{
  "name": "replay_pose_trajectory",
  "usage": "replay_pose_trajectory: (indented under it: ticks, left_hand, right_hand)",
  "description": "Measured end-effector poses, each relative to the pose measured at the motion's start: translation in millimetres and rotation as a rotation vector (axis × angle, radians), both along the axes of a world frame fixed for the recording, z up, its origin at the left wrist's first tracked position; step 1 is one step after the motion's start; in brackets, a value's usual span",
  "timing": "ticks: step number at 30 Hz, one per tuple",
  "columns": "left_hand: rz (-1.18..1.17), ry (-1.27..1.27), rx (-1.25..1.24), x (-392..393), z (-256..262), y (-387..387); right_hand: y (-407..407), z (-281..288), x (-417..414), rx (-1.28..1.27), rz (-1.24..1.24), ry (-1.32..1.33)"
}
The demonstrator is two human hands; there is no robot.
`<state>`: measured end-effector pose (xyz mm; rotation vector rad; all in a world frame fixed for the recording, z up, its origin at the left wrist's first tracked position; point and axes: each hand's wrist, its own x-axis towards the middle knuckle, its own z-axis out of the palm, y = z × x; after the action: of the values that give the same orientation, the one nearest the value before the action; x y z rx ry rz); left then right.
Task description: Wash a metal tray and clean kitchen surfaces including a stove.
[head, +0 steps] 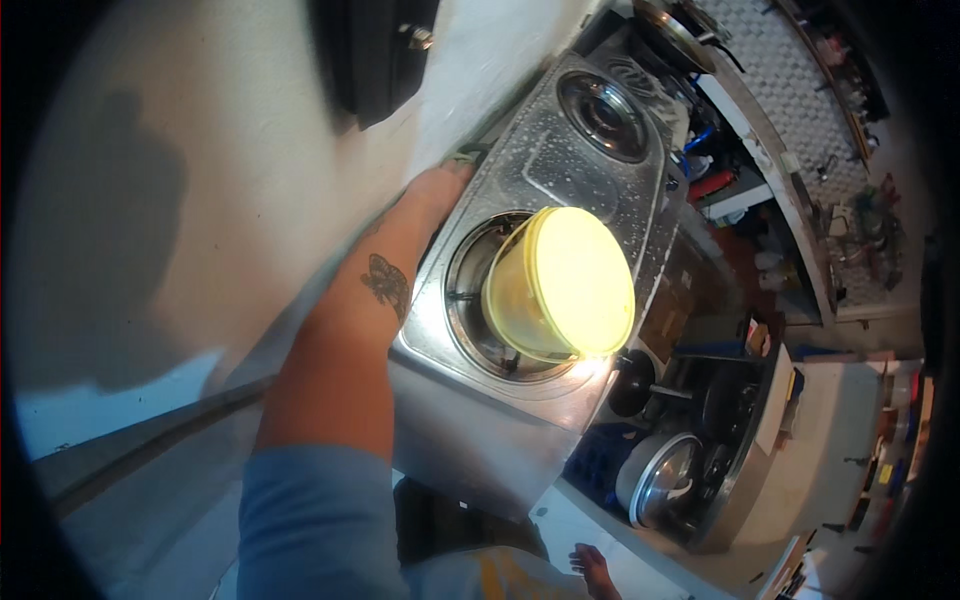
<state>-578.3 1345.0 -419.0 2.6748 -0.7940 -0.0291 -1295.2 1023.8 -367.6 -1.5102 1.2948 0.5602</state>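
A stainless-steel stove top (pixel 555 187) lies before me, spotted with droplets or suds. A yellow plastic bucket (pixel 517 300), its pale round top brightly lit, stands over the near burner recess (pixel 465 300). The far burner recess (pixel 602 116) is uncovered. My left arm, with a tattoo on the forearm, reaches along the stove's wall side. My left hand (pixel 452 166) is at that edge, by a greenish item that may be a cloth; its fingers are mostly hidden. Low in the view, away from the stove, my right hand (pixel 591 566) has slightly bent fingers and nothing visible in it.
A pale wall (pixel 277 187) runs close along the left, with a dark object (pixel 375 60) on it. To the right, a lidded metal pot (pixel 660 480) stands in a shelf unit with other cookware. A counter (pixel 780 165) with items beneath is at the upper right.
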Motion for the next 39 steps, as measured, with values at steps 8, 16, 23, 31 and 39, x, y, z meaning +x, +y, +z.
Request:
replay_pose_trajectory:
  ticks: [8,16,23,31,39]
  left_hand:
    - [0.035,0.069,0.059,-28.8,1.2,24.9]
    - [-0.238,-0.075,0.536,-148.9,9.7,106.9]
    - [-0.006,0.045,0.012,-27.7,-8.4,27.3]
    - [0.003,-0.042,0.039,-33.4,-21.1,38.4]
    - [-0.106,-0.227,0.5,-259.0,7.9,149.9]
  right_hand:
    - [1.7,-42.2,-9.2,0.059,0.141,0.075]
    - [11.6,-60.8,38.1,0.154,0.126,0.067]
    - [17.3,-40.5,26.9,0.1,0.043,-0.052]
    - [14.8,-48.9,2.2,0.021,0.305,-0.012]
    - [-24.2,-71.0,32.8,0.1,0.516,-0.048]
